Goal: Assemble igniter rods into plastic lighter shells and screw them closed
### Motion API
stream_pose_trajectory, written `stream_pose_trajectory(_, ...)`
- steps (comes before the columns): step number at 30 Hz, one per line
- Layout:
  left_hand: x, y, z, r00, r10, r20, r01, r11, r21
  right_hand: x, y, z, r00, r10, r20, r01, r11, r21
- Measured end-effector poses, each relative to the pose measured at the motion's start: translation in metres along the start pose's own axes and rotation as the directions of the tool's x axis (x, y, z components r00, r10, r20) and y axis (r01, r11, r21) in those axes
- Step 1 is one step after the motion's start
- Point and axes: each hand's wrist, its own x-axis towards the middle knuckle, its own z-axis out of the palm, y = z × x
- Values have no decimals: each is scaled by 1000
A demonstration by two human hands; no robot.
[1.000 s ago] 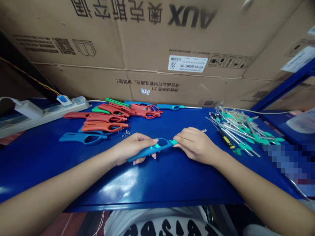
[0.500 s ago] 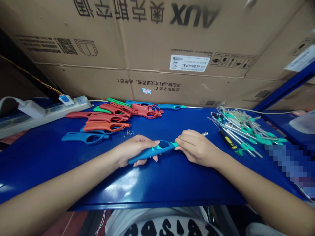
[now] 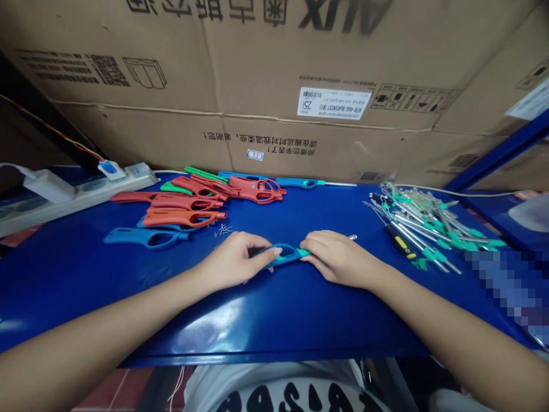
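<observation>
Between my hands is a blue gas lighter (image 3: 288, 253) with a green trigger and green collar, held low over the blue table. My left hand (image 3: 240, 258) is closed around its handle, thumb by the trigger; the hand hides most of the handle. My right hand (image 3: 338, 257) is wrapped round the metal tube just past the green collar, and only the tube's tip shows beyond the fingers. Left of my hands lie red and orange lighter shells (image 3: 184, 217) and a blue lighter shell (image 3: 146, 237). Several metal lighter tubes with green collars (image 3: 429, 220) are heaped at the right.
A screwdriver (image 3: 400, 242) with a black and yellow handle lies by the tube heap. Small screws (image 3: 223, 230) sit near my left hand. Another blue lighter (image 3: 300, 182) lies at the back, before a large cardboard box (image 3: 257, 74). A power strip (image 3: 90, 191) stands at the left.
My left hand has turned over the lighter's handle, so its back now covers most of it. The lighter lies more level, and my right hand keeps its hold on the tube.
</observation>
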Motion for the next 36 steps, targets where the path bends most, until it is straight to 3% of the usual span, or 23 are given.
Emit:
stream_pose_trajectory(3, -3, -1, 2, 954, 282, -96, -255, 940, 228, 1, 5, -3, 989, 132, 68, -136, 990, 44)
stream_pose_trajectory(6, -6, -1, 4, 915, 398, -70, -351, 868, 352, -1, 11, -9, 976, 210, 63, -215, 973, 82)
stream_pose_trajectory(10, -5, -4, 2, 910, 408, -71, -316, 795, 518, -8, 22, -20, 953, 303, 26, -304, 945, 118)
stream_pose_trajectory(13, -2, -7, -1, 928, 368, -55, -266, 761, 591, -15, 32, -25, 932, 349, 98, -358, 928, 106)
stream_pose_trajectory(22, -1, -9, -1, 947, 315, -58, -230, 795, 561, -20, 38, -44, 899, 327, 292, -385, 907, 169)
stream_pose_trajectory(24, -2, -9, 0, 945, 319, -69, -227, 794, 564, -25, 41, -52, 878, 383, 287, -432, 892, 132)
stream_pose_trajectory(26, -3, -8, 1, 945, 320, -72, -225, 792, 568, -34, 50, -59, 795, 561, 229, -574, 819, -13)
stream_pose_trajectory(28, -4, -7, 2, 947, 315, -68, -222, 790, 571, -47, 63, -65, 606, 783, 141, -755, 622, -208)
stream_pose_trajectory(30, -5, -7, 3, 946, 315, -70, -219, 785, 579, -60, 76, -70, 412, 900, 146, -840, 437, -323)
stream_pose_trajectory(31, -5, -7, 3, 944, 322, -72, -221, 780, 585, -65, 81, -72, 339, 922, 188, -855, 385, -347)
stream_pose_trajectory(33, -5, -7, 5, 936, 345, -74, -236, 766, 597, -72, 88, -75, 262, 934, 242, -866, 338, -368)
stream_pose_trajectory(36, -4, -8, 8, 920, 387, -68, -272, 752, 600, -76, 88, -79, 203, 924, 323, -870, 322, -374)
